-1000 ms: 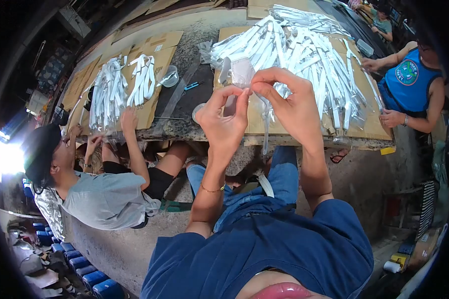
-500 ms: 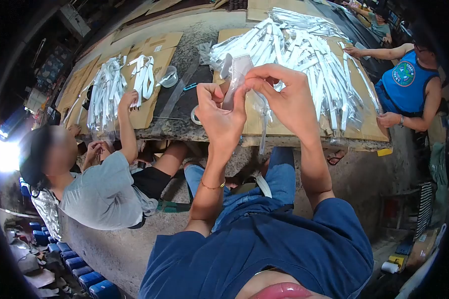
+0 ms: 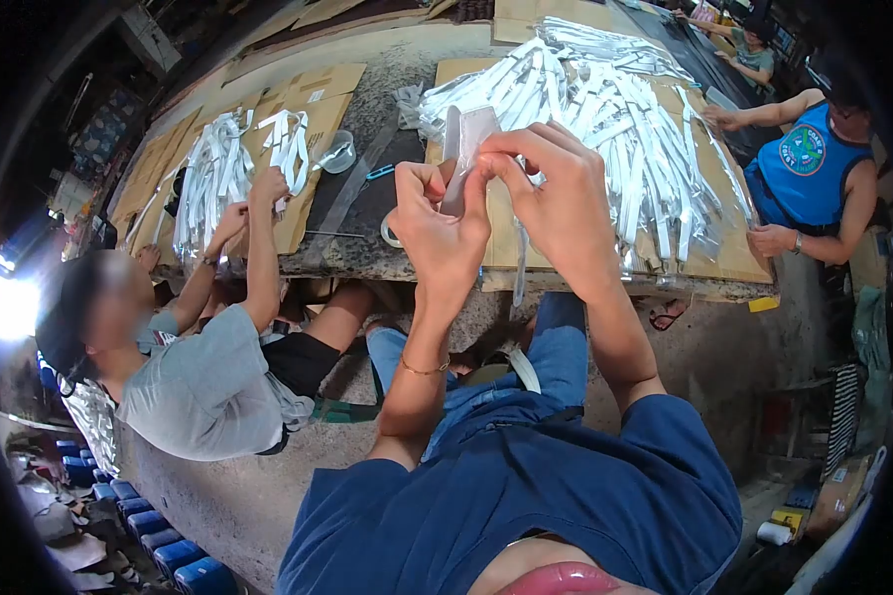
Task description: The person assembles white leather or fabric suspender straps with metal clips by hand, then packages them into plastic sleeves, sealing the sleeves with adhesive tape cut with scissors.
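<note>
My left fingers [image 3: 474, 210] grip a pale strap [image 3: 478, 127], my right fingers [image 3: 532, 148] pinch its right edge, and too sharp a tug could slip it loose!

A pale, flat strip [image 3: 480, 127], folded over and partly shiny, is raised at a tilt above the desk [image 3: 342, 254].

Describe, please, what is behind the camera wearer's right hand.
Behind the right hand, a cardboard sheet and some of the piled white strips show around its outline. Whatever lies directly behind it is covered and cannot be seen.
</note>
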The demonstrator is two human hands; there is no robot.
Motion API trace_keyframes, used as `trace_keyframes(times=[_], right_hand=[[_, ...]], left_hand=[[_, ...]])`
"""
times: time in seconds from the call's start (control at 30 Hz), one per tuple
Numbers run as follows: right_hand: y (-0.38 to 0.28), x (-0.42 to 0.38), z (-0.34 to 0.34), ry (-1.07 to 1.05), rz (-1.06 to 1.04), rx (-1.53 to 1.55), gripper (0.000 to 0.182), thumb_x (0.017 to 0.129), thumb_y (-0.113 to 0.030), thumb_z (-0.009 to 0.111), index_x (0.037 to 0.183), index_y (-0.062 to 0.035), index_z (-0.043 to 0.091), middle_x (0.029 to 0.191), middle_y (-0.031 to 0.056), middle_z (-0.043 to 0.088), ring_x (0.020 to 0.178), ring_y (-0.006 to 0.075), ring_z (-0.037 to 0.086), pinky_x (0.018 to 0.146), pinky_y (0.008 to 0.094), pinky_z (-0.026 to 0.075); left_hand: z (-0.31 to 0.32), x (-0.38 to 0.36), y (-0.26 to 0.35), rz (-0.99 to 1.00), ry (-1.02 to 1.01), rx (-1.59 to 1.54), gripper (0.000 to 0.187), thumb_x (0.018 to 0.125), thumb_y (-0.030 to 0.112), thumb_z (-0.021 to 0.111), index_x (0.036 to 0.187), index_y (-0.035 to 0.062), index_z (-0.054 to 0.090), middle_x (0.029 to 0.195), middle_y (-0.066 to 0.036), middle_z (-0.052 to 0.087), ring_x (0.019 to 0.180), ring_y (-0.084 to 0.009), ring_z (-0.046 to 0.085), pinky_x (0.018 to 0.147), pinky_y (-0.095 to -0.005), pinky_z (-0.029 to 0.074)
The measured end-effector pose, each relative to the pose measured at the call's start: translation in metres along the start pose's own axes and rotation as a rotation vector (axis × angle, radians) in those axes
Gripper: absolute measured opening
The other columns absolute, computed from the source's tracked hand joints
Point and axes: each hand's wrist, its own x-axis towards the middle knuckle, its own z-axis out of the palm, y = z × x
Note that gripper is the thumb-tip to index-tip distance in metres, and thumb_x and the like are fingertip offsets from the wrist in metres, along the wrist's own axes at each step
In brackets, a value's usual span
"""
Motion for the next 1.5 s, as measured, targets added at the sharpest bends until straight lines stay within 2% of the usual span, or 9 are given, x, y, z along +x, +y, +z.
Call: trace_keyframes(times=[0.3, 0.4, 0.5, 0.57, 0.67, 0.77, 0.97, 1.17, 1.5], right_hand=[[-0.011, 0.003, 0.002, 0.136, 0.019, -0.054, 0.023, 0.076, -0.011, 0.076, 0.095, -0.0041, 0.067, 0.079, 0.0088, 0.067, 0.074, 0.0275, 0.059, 0.073, 0.0398, 0.048], [-0.001, 0.011, 0.005, 0.369, -0.029, -0.242, 0.029, 0.072, -0.018, 0.081, 0.095, -0.0048, 0.069, 0.079, 0.0077, 0.068, 0.076, 0.0269, 0.060, 0.071, 0.0398, 0.049], [0.021, 0.012, -0.003, 0.108, 0.078, -0.037, 0.029, 0.072, -0.022, 0.083, 0.092, -0.0041, 0.072, 0.077, 0.0081, 0.069, 0.075, 0.0220, 0.060, 0.068, 0.0360, 0.048], [0.037, 0.017, -0.008, -0.230, 0.198, 0.368, 0.024, 0.076, -0.022, 0.081, 0.087, -0.0023, 0.073, 0.072, 0.0049, 0.067, 0.071, 0.0125, 0.058, 0.063, 0.0294, 0.046], [0.039, 0.020, -0.014, -0.389, 0.367, 0.573, 0.020, 0.079, -0.019, 0.079, 0.085, -0.0001, 0.073, 0.071, 0.0014, 0.065, 0.067, 0.0054, 0.053, 0.061, 0.0235, 0.043], [0.046, 0.015, -0.008, -0.334, 0.288, 0.615, 0.017, 0.080, -0.016, 0.077, 0.084, 0.0004, 0.073, 0.070, -0.0010, 0.063, 0.066, 0.0038, 0.052, 0.058, 0.0221, 0.041], [0.043, 0.008, -0.008, -0.271, 0.220, 0.563, 0.015, 0.082, -0.014, 0.076, 0.085, 0.0006, 0.071, 0.069, -0.0011, 0.062, 0.066, 0.0042, 0.049, 0.059, 0.0225, 0.040], [0.051, 0.003, -0.009, -0.358, 0.284, 0.667, 0.015, 0.083, -0.012, 0.075, 0.086, 0.0013, 0.070, 0.069, -0.0029, 0.056, 0.068, 0.0041, 0.045, 0.059, 0.0231, 0.037], [0.046, -0.009, -0.013, -0.290, 0.243, 0.606, 0.013, 0.081, -0.011, 0.077, 0.085, 0.0008, 0.072, 0.068, -0.0026, 0.058, 0.067, 0.0033, 0.047, 0.058, 0.0227, 0.037]], left_hand=[[0.001, -0.002, -0.005, 0.072, 0.056, -0.119, 0.040, 0.079, 0.005, 0.078, 0.075, 0.0025, 0.038, 0.064, -0.001, 0.039, 0.064, -0.0069, 0.039, 0.057, -0.0233, 0.045], [-0.005, -0.001, -0.001, -0.046, 0.048, -0.104, 0.041, 0.080, 0.005, 0.078, 0.075, 0.0034, 0.037, 0.067, 0.000, 0.039, 0.065, -0.0070, 0.039, 0.058, -0.0228, 0.044], [-0.006, 0.001, 0.002, 0.021, 0.047, -0.143, 0.042, 0.078, 0.005, 0.079, 0.075, 0.0042, 0.037, 0.069, 0.001, 0.040, 0.065, -0.0069, 0.037, 0.057, -0.0212, 0.040], [-0.009, 0.002, 0.003, -0.066, -0.045, -0.170, 0.043, 0.078, 0.004, 0.079, 0.075, 0.0049, 0.036, 0.070, 0.001, 0.039, 0.066, -0.0073, 0.039, 0.058, -0.0197, 0.038], [-0.007, 0.002, -0.006, -0.078, -0.096, -0.231, 0.041, 0.078, 0.004, 0.079, 0.076, 0.0050, 0.038, 0.071, 0.001, 0.045, 0.070, -0.0060, 0.047, 0.061, -0.0203, 0.042], [-0.008, 0.005, 0.005, -0.203, -0.182, -0.372, 0.028, 0.080, 0.005, 0.077, 0.085, 0.0004, 0.050, 0.080, -0.004, 0.062, 0.076, -0.0069, 0.057, 0.065, -0.0215, 0.047], [-0.011, 0.015, 0.008, -0.317, -0.287, -0.357, 0.030, 0.084, 0.005, 0.073, 0.110, -0.0064, 0.063, 0.091, -0.013, 0.072, 0.079, -0.0095, 0.064, 0.070, -0.0230, 0.050], [-0.016, 0.012, 0.005, -0.344, -0.324, -0.394, 0.012, 0.085, 0.004, 0.073, 0.091, -0.0053, 0.069, 0.083, -0.008, 0.071, 0.077, -0.0080, 0.062, 0.069, -0.0218, 0.049], [-0.023, 0.010, 0.008, -0.283, -0.427, -0.196, 0.016, 0.086, 0.007, 0.071, 0.095, -0.0059, 0.070, 0.083, -0.005, 0.071, 0.076, -0.0070, 0.060, 0.070, -0.0233, 0.048]])
